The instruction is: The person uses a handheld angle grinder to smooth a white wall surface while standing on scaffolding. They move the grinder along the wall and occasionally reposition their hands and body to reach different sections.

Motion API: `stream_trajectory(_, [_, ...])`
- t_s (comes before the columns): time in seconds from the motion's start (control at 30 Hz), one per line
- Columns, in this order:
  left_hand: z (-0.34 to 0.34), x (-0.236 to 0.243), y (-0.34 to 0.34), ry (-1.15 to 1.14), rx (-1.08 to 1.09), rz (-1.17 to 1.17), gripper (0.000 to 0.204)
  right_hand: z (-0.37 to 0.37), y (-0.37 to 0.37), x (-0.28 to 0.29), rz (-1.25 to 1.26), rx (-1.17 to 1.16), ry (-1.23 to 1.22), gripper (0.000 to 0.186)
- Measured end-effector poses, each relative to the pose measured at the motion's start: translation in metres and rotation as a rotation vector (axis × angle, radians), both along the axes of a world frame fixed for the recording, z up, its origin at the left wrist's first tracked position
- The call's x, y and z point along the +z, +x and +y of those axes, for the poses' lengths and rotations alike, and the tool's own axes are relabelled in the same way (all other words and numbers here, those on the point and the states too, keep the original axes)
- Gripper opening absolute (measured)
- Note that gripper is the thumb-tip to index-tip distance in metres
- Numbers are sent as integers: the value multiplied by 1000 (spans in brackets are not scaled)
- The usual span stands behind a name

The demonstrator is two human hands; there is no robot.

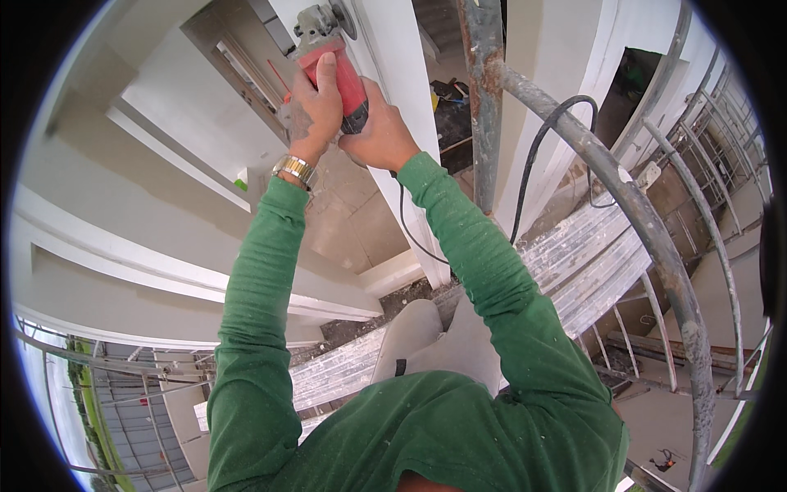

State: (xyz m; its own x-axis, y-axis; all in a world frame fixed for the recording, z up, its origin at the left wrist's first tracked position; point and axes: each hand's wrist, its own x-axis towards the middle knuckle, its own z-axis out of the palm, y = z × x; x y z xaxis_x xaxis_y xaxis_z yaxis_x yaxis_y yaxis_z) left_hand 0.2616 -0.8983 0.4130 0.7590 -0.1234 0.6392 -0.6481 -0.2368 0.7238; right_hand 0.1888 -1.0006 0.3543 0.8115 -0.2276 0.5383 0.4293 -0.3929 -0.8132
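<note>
Grinder [352,80] is up by the white post [403,78], contact unclear; I see the left hand [316,113] clamped round its body, the right hand [382,131] round its tail. I'd want both firm, pressure light, cable [529,161] right of the post.

To your right, a curved, paint-spattered scaffold pipe [648,221] sweeps down from a rust-stained upright post [482,123], with a thinner scaffold tube [699,190] beyond it. Splattered metal planks [586,266] run below you. Far to your left you have grey sheeting [135,402] beside green grass [97,410]; at lower right, a small orange-and-black object [662,461].
</note>
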Motion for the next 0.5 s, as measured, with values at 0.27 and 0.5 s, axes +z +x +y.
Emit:
stream_trajectory(0.27, [4, -11, 0, 65, 50, 7, 63, 2, -4, -7, 6, 9, 13, 97])
stream_trajectory(0.5, [2, -17, -15, 55, 24, 57, 62, 3, -5, -22, -25, 11, 21, 97])
